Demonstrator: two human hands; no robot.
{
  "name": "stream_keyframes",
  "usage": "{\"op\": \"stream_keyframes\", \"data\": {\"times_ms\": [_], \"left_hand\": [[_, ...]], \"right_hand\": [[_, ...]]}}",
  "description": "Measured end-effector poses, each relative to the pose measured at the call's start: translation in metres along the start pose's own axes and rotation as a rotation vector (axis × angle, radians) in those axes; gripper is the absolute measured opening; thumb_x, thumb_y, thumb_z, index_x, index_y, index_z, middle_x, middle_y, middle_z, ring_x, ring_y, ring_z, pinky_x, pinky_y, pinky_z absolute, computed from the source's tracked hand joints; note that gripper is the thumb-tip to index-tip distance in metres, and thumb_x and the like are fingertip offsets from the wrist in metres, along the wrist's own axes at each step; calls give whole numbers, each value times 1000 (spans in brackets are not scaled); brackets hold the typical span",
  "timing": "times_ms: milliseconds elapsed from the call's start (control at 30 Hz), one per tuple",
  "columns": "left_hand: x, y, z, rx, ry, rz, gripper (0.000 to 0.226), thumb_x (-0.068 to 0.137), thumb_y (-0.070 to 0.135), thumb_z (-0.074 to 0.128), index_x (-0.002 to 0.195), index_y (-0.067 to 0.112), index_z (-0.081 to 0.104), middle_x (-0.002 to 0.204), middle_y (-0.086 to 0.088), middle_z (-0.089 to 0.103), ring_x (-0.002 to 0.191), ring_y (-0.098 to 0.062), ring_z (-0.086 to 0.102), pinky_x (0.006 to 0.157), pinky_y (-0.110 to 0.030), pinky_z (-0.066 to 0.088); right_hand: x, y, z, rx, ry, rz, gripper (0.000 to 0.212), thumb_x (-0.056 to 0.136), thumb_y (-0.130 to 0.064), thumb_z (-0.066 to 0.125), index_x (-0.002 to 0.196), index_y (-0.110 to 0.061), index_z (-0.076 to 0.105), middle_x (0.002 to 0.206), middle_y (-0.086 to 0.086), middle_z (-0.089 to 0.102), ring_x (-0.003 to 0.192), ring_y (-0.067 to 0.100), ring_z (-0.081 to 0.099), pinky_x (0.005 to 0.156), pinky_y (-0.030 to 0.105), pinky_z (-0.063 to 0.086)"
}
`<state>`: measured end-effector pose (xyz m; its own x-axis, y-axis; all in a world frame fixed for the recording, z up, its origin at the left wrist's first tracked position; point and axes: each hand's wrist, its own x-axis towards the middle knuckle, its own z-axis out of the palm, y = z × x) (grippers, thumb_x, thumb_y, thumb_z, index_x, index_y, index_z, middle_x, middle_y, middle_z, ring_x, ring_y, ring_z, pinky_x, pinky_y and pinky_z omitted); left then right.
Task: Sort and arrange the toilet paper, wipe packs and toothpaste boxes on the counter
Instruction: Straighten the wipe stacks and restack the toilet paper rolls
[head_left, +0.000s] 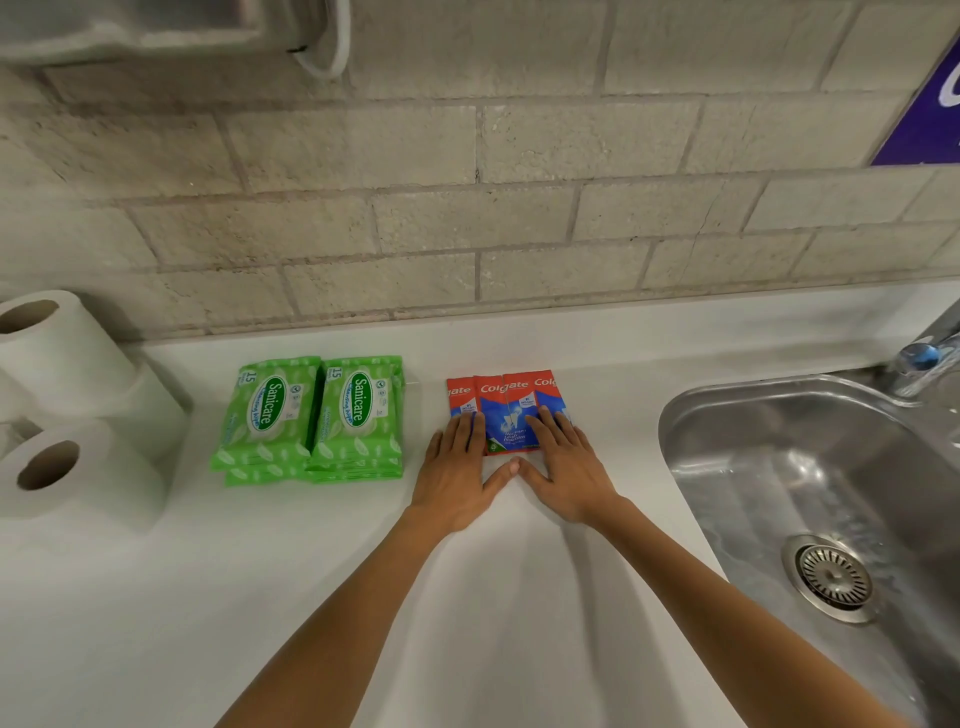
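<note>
Several red and blue toothpaste boxes (506, 397) lie side by side on the white counter (260, 597), near the wall. My left hand (457, 473) rests flat on the left boxes with straight fingers. My right hand (563, 462) rests flat on the right boxes; the two thumbs touch in front of the row. Green wipe packs (311, 415) sit in two low stacks to the left of the boxes. White toilet paper rolls (67, 410) are piled at the far left edge.
A steel sink (810, 499) with a drain fills the right side, its tap (924, 358) at the back right. A tiled wall (467, 208) runs behind the counter. A purple sign (924, 114) hangs top right.
</note>
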<state>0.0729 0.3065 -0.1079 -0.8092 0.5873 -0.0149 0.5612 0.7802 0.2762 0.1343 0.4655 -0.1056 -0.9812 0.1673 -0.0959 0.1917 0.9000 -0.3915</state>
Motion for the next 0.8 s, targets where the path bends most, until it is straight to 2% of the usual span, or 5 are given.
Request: {"op": "stream_keyframes", "data": {"times_ms": [233, 333, 500, 633, 800], "left_hand": [[-5, 0, -17, -53, 5, 46, 75, 93, 56, 30, 149, 12, 7, 159, -6, 8, 147, -19, 8, 120, -37, 12], [-16, -4, -38, -150, 190, 86, 62, 95, 44, 36, 146, 11, 23, 154, -9, 25, 143, -23, 24, 115, -33, 24], [-38, -30, -83, -320, 501, -43, 45, 95, 28, 45, 134, 6, 43, 139, -16, 45, 129, -30, 42, 106, -40, 38], [-56, -71, -114, -485, 658, -222, 43, 95, 25, 45, 133, 5, 43, 132, -15, 47, 124, -28, 44, 103, -34, 36], [-67, -118, -127, -642, 633, -476, 49, 95, 25, 45, 138, 4, 35, 139, -19, 40, 130, -32, 38, 107, -38, 31]], "right_hand": [[3, -14, -6, 39, 103, 39, 55, 96, -44, 40, 143, -18, 32, 157, 2, 18, 147, 19, 11, 119, 36, 11], [1, -38, -7, 205, 205, 38, 49, 96, -37, 44, 140, -17, 39, 154, 4, 27, 145, 21, 20, 118, 38, 21], [-1, -89, -3, 466, 235, 31, 44, 94, -32, 49, 134, -15, 44, 136, 7, 52, 123, 24, 51, 96, 35, 46], [-5, -127, 5, 410, 157, -64, 68, 82, -33, 66, 140, -19, 36, 139, 6, 49, 124, 23, 49, 96, 32, 44], [-1, -156, 21, 295, 90, -59, 100, 69, -32, 77, 148, -17, 17, 143, 11, 43, 126, 28, 48, 93, 36, 46]]}}
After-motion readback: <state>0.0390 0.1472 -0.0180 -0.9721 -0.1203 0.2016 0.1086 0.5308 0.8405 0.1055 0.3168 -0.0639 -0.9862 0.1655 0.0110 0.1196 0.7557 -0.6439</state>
